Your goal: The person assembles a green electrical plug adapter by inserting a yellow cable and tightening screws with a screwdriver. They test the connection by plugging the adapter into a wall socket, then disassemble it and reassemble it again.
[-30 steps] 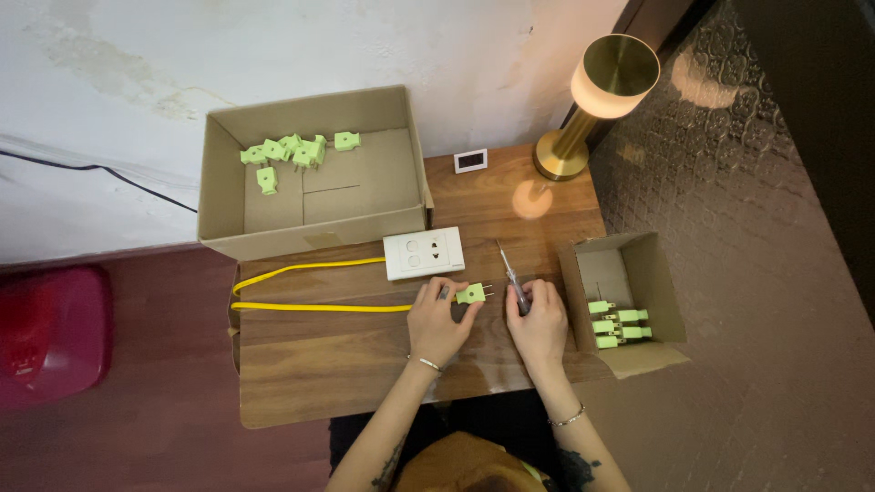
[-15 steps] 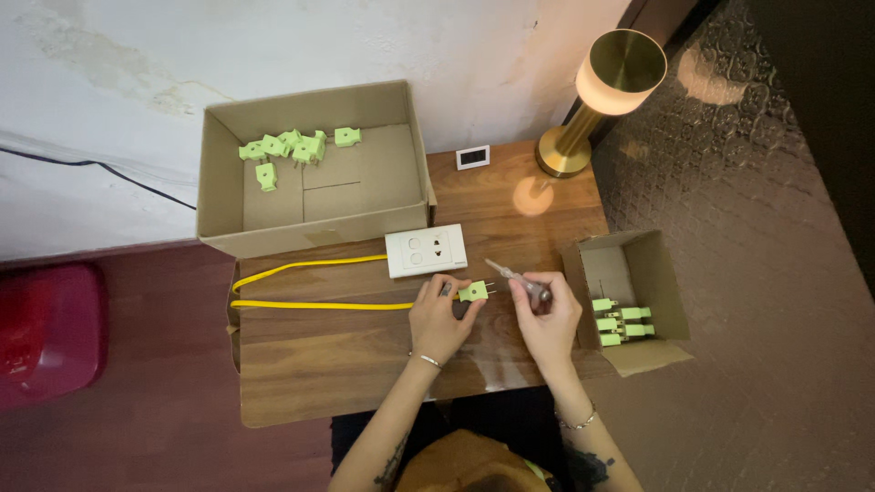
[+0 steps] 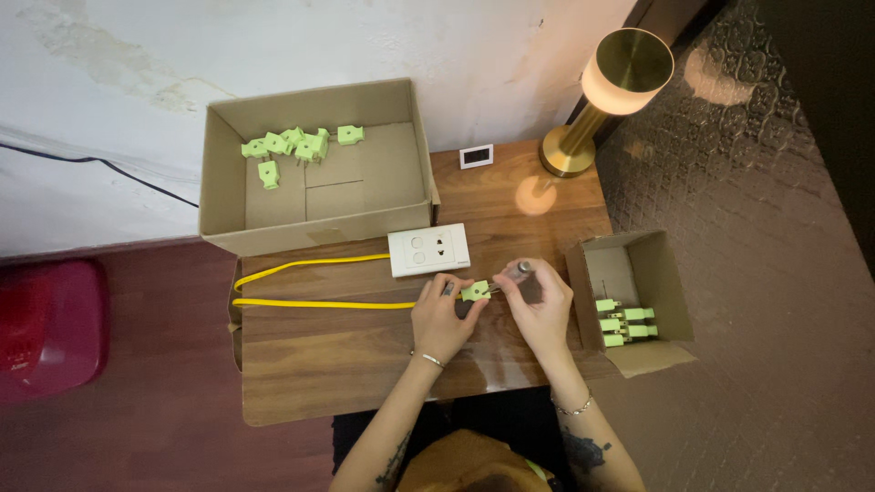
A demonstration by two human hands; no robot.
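While the left hand (image 3: 442, 314) pinches a small green plug (image 3: 475, 291) over the middle of the wooden table (image 3: 346, 364), the right hand (image 3: 538, 305) holds a thin tool with a grey handle (image 3: 521, 270) and rests its tip against the plug. The two hands are close together, almost touching, with the plug between them. The left fingers are closed on the plug. The right fingers are closed around the tool.

A yellow cord (image 3: 310, 303) runs from the plug along the table to the left and loops back to a white socket box (image 3: 428, 250), which lies just behind the hands.

A big cardboard box (image 3: 365, 214) sits at the back left of the table. More green plugs (image 3: 296, 146) lie in a bunch in its far corner. A small cardboard box (image 3: 670, 292) sits at the right edge of the table, and a few green plugs (image 3: 624, 325) lie in a row inside it.

A gold lamp (image 3: 606, 96) stands at the back right corner and is lit. A little white clock (image 3: 476, 156) stands near it. A red thing (image 3: 46, 328) sits on the floor far to the left.
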